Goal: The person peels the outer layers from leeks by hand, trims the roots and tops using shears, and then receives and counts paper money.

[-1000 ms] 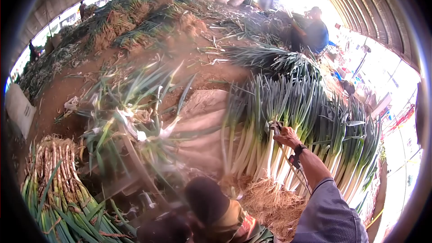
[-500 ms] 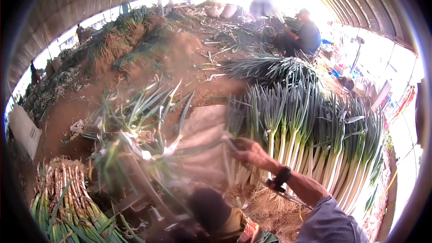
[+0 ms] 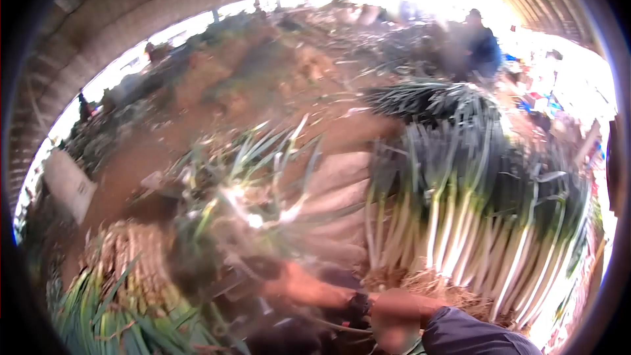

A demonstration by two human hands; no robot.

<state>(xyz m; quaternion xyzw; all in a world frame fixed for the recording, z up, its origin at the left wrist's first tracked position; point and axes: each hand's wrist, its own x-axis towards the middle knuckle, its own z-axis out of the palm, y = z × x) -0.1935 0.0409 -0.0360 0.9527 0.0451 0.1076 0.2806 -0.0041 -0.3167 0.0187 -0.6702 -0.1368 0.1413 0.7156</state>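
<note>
My right hand [image 3: 286, 281], with a dark watch [image 3: 359, 306] and a grey sleeve [image 3: 470, 334], is low in the middle of the view. Motion smears its fingers, which look dark at the tips; whether they hold anything is not visible. A dark smeared shape [image 3: 187, 256], possibly my left hand in a glove, lies against the right side of a bundle of untrimmed leeks [image 3: 128, 260] at lower left. Stripped green leaves and pale peelings [image 3: 253, 213] are heaped just beyond my right hand. Cleaned leeks [image 3: 453, 223] with white stalks stand in a dense row at right, roots towards me.
More leeks [image 3: 434, 98] lie behind the row. Brown earth [image 3: 144, 158] and piles of leeks [image 3: 263, 59] stretch to the back. A person in dark blue [image 3: 483, 46] sits at the far right. A pale sack or board [image 3: 69, 184] stands at left, under an arched tunnel roof [image 3: 131, 13].
My right hand has moved from beside the row of cleaned leeks down and left, near the leaf heap. The view has turned slightly left. A dark shape has appeared beside the untrimmed bundle.
</note>
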